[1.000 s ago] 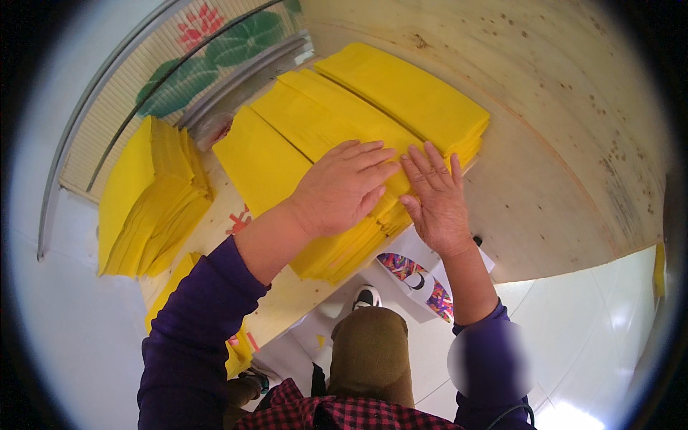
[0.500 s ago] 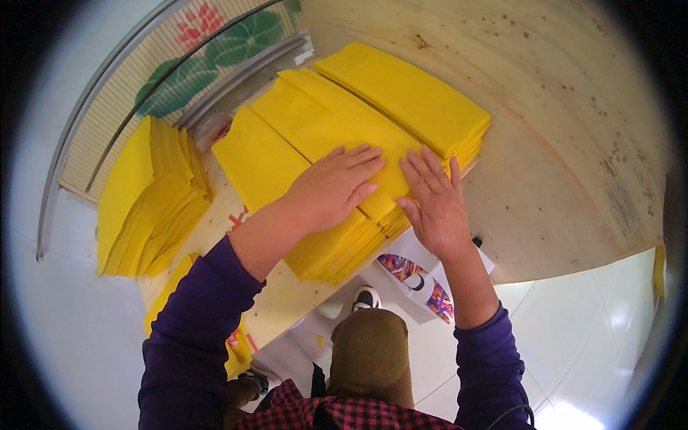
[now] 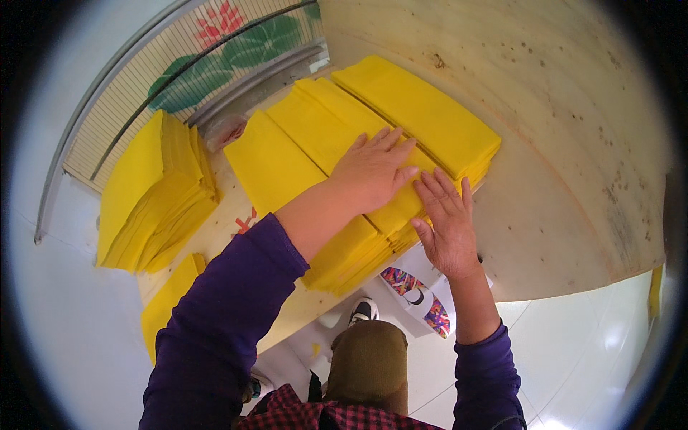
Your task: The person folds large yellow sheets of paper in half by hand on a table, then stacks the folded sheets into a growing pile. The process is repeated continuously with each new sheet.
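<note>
Three stacks of folded yellow cloth-like sheets lie side by side on a pale board table. My left hand rests flat, fingers stretched, on top of the middle stack. My right hand lies open with its fingertips on the near right end of that same stack; its thumb stands apart. The right stack lies just beyond my fingers, a dark gap between it and the middle one. Beneath my left forearm is the left stack, its layered edges facing me. Neither hand grips anything.
Another yellow stack stands at the far left, with more yellow sheets nearer me on the table. A slatted panel with painted leaves rises behind. A stained board borders the right. A white box with colourful patches stands below.
My left hand has slid away from me and to the right along the middle stack. My right hand has shifted slightly right and nearer. The whole view has shifted a little.
</note>
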A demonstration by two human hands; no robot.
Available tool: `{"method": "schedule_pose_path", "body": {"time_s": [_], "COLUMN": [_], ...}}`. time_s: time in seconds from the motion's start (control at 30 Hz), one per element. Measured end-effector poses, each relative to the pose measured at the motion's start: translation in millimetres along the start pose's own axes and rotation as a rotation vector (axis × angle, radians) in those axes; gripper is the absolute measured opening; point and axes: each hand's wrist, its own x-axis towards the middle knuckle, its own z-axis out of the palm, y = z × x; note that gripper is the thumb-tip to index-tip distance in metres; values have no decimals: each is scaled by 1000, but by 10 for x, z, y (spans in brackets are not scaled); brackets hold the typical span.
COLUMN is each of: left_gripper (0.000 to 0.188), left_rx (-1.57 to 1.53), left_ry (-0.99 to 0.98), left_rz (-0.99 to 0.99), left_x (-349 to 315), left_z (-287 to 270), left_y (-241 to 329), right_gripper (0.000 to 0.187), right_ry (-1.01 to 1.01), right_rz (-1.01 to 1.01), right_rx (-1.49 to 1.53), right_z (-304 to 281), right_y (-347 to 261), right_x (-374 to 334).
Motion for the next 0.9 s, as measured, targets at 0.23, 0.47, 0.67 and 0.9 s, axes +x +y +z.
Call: {"method": "schedule_pose_path", "body": {"time_s": [0.23, 0.47, 0.67, 0.9], "left_gripper": [56, 51, 50, 55], "left_rx": [0, 12, -254, -1139], "left_ry": [-55, 53, 527, 869], "left_rz": [-23, -55, -383, -933], "left_x": [-95, -222, -894, -1326], "left_z": [34, -139, -296, 5], "left_y": [-141, -207, -908, -1223], "right_gripper": [55, 52, 51, 51], "right_ry": [28, 95, 169, 161], "right_rz": [0, 8, 79, 113], "right_rx": [53, 143, 317, 570], "right_z": [66, -24, -142, -60], "right_y": [34, -23, -292, -838], "right_x": [-20, -80, -353, -704]}}
